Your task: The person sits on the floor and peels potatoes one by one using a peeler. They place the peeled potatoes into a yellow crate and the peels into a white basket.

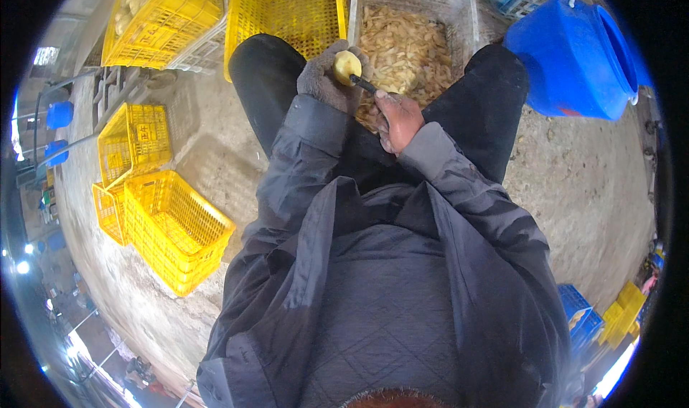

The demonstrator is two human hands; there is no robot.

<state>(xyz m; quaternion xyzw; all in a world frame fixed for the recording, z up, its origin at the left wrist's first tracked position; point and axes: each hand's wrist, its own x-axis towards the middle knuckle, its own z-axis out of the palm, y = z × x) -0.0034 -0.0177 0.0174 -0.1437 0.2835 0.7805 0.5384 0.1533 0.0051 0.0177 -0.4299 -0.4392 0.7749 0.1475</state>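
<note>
My left hand (324,79), in a grey knitted glove, grips a pale yellow peeled root vegetable (347,66), its rounded end turned up toward me. In my bare right hand (399,118) is a tool with a black handle (364,84). The tool's tip meets the vegetable or lies just in front of it; its blade cannot be made out. Beneath and beyond both hands, a whitish plastic crate (467,15) holds a heap of thin brown and cream peelings (406,50). The crate stands between my knees.
A yellow plastic crate (232,31) stands by my left knee. Farther left, another yellow crate (142,36) holds pale vegetables (132,4). Several yellow crates (177,262) sit on the concrete floor (215,149) at left. A blue plastic barrel (565,58) is beside my right knee.
</note>
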